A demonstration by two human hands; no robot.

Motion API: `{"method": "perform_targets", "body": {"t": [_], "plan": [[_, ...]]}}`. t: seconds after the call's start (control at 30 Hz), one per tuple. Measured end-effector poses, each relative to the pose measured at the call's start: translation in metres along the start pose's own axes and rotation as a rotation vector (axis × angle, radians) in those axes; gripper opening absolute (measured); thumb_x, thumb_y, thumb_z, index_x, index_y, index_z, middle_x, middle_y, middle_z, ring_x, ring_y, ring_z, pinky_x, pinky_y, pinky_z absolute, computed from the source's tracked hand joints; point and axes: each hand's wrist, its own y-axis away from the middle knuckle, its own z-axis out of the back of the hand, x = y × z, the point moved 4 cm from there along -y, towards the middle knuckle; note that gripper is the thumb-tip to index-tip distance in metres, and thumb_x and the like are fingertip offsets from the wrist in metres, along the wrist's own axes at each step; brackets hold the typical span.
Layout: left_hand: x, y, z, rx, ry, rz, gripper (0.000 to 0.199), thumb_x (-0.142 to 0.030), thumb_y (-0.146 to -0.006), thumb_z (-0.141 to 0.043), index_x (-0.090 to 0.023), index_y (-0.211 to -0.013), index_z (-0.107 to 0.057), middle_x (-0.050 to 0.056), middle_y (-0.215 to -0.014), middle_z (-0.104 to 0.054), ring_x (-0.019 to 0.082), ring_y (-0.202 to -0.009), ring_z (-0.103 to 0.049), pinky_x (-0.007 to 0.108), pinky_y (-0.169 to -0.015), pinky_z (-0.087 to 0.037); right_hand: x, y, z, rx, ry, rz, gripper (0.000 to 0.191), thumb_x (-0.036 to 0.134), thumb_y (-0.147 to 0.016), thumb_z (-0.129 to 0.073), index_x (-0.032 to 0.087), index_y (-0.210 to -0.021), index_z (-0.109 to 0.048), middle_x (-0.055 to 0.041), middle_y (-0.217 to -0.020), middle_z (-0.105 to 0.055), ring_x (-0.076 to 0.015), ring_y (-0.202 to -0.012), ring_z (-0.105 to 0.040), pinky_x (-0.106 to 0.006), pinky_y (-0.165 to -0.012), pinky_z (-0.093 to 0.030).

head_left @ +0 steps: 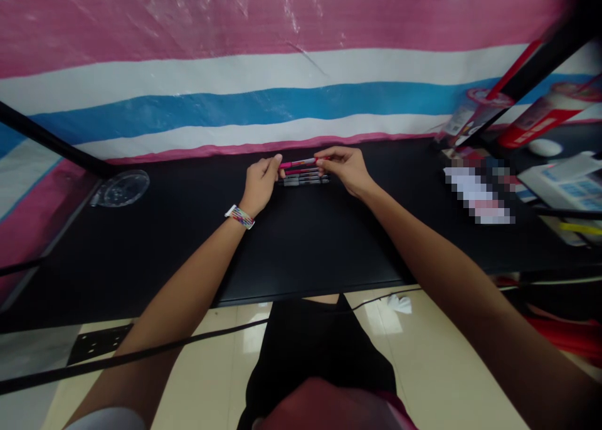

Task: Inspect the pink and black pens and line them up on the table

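Between my two hands is a red-and-clear pen (301, 163), pinched at its left end by my left hand (261, 182) and at its right end by my right hand (345, 168). Just below it, several pens (303, 179) lie side by side on the black table (301, 248); one is red and the lower ones are dark or grey. A colourful band (240, 217) circles my left wrist.
A clear plastic lid (123, 188) lies at the left. On the right stand a cup with a red straw (475, 113) and a red-and-white cup (540, 120), near a blurred-out item (480, 195) and papers (571, 182). A striped sheet (263, 110) hangs behind.
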Motion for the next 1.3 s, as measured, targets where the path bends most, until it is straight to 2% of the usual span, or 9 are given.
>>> {"method": "perform_targets", "body": {"t": [0.13,0.3,0.4,0.53,0.67,0.83,0.97,1.1,1.3], "plan": [[-0.002,-0.002,0.002,-0.044,0.105,-0.042,0.027,-0.052,-0.100,-0.082,-0.025,-0.101,-0.081,0.005,-0.100,-0.082,0.020,-0.091,-0.073,0.035,-0.090,-0.058,-0.001,-0.001,0.003,-0.009,-0.079,-0.014,0.030,0.042,-0.076,-0.099,0.024,-0.097,-0.087,-0.0031,-0.081,-0.077,-0.0207,-0.070,-0.072,-0.047,-0.081,-0.067],[0.000,-0.003,0.001,-0.008,0.117,0.038,0.046,-0.056,-0.110,-0.067,-0.022,-0.079,-0.075,0.001,-0.068,-0.068,0.016,-0.067,-0.066,0.033,-0.073,-0.053,-0.004,-0.003,0.006,-0.023,-0.150,-0.061,0.034,0.042,-0.071,-0.102,0.025,-0.096,-0.088,-0.0019,-0.081,-0.077,-0.0187,-0.070,-0.072,-0.043,-0.078,-0.066],[0.001,-0.004,0.003,-0.047,0.184,0.007,0.033,-0.055,-0.098,-0.085,-0.023,-0.093,-0.078,0.001,-0.079,-0.074,0.017,-0.076,-0.070,0.031,-0.078,-0.055,-0.006,-0.003,0.008,-0.031,-0.210,-0.061,0.036,0.043,-0.068,-0.104,0.024,-0.094,-0.088,-0.0015,-0.080,-0.077,-0.0173,-0.069,-0.072,-0.039,-0.075,-0.065],[0.009,-0.005,0.000,-0.008,0.175,0.083,0.048,-0.056,-0.112,-0.064,-0.022,-0.080,-0.074,0.003,-0.070,-0.072,0.016,-0.068,-0.068,0.033,-0.078,-0.056,-0.010,-0.004,0.010,-0.033,-0.228,-0.080,0.037,0.042,-0.068,-0.104,0.024,-0.095,-0.088,-0.0018,-0.083,-0.078,-0.0175,-0.072,-0.072,-0.039,-0.077,-0.065],[0.011,-0.005,0.001,-0.028,0.222,0.052,0.024,-0.046,-0.098,-0.086,-0.023,-0.100,-0.078,0.001,-0.080,-0.076,0.017,-0.080,-0.073,0.031,-0.082,-0.057,-0.011,-0.005,0.011,-0.050,-0.201,-0.090,0.034,0.042,-0.071,-0.102,0.025,-0.096,-0.087,-0.0018,-0.085,-0.077,-0.0179,-0.074,-0.071,-0.041,-0.080,-0.066],[0.013,-0.005,-0.001,0.020,0.211,0.099,0.040,-0.051,-0.111,-0.065,-0.022,-0.086,-0.074,0.003,-0.074,-0.073,0.016,-0.073,-0.071,0.033,-0.081,-0.057,-0.011,-0.006,0.011,-0.052,-0.257,-0.075,0.036,0.042,-0.067,-0.105,0.024,-0.094,-0.089,-0.0017,-0.083,-0.077,-0.0164,-0.071,-0.070,-0.038,-0.077,-0.064],[0.009,-0.006,0.000,0.000,0.240,0.060,0.025,-0.045,-0.096,-0.088,-0.024,-0.098,-0.075,0.001,-0.084,-0.076,0.018,-0.083,-0.073,0.032,-0.085,-0.058,-0.011,-0.006,0.011,-0.062,-0.248,-0.084,0.038,0.044,-0.066,-0.106,0.025,-0.093,-0.088,-0.0016,-0.085,-0.078,-0.0165,-0.072,-0.071,-0.039,-0.078,-0.065],[0.005,-0.005,0.003,0.005,0.131,0.069,0.052,-0.059,-0.111,-0.065,-0.023,-0.074,-0.070,0.002,-0.066,-0.068,0.015,-0.065,-0.064,0.032,-0.070,-0.053,-0.011,-0.005,0.008,-0.050,-0.207,-0.107,0.037,0.045,-0.069,-0.102,0.025,-0.096,-0.087,-0.0017,-0.088,-0.078,-0.0180,-0.075,-0.071,-0.042,-0.084,-0.066],[0.012,-0.004,0.007,-0.080,0.099,0.141,0.072,-0.072,-0.110,-0.059,-0.024,-0.057,-0.060,-0.001,-0.048,-0.049,0.013,-0.047,-0.046,0.033,-0.053,-0.041,-0.010,-0.005,0.008,-0.064,-0.186,-0.089,0.033,0.040,-0.070,-0.098,0.027,-0.096,-0.085,-0.0018,-0.086,-0.075,-0.0196,-0.076,-0.069,-0.044,-0.085,-0.065]]}}
